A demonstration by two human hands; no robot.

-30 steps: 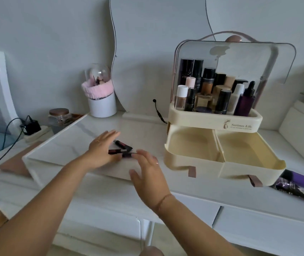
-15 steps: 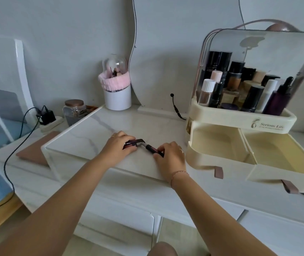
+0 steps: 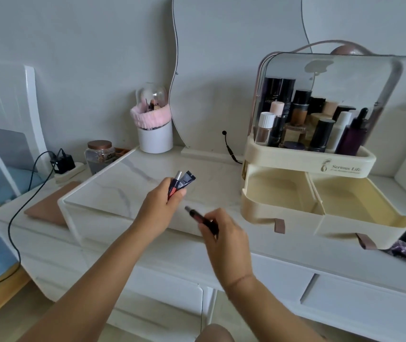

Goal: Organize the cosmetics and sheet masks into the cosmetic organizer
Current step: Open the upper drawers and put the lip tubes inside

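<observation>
Marble vanity top [image 3: 123, 183]: organizer [image 3: 308, 166], drawers [image 3: 271, 213] open, right of my hands. L hand [image 3: 157, 211] grips two tubes [image 3: 181, 183]; R hand [image 3: 224, 235], nearer organizer, pinches slim pen [image 3: 198, 217], axis slanting away from it.

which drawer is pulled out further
The right drawer: its front sticks out well past the front of the left drawer, closer to the person.

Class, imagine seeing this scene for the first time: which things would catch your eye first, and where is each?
First, the two hands in the middle: the left hand grips a few small tubes, the right hand holds one dark tube. Next, at the right, the cream organizer, its top tray crowded with bottles and both lower drawers pulled open.
</observation>
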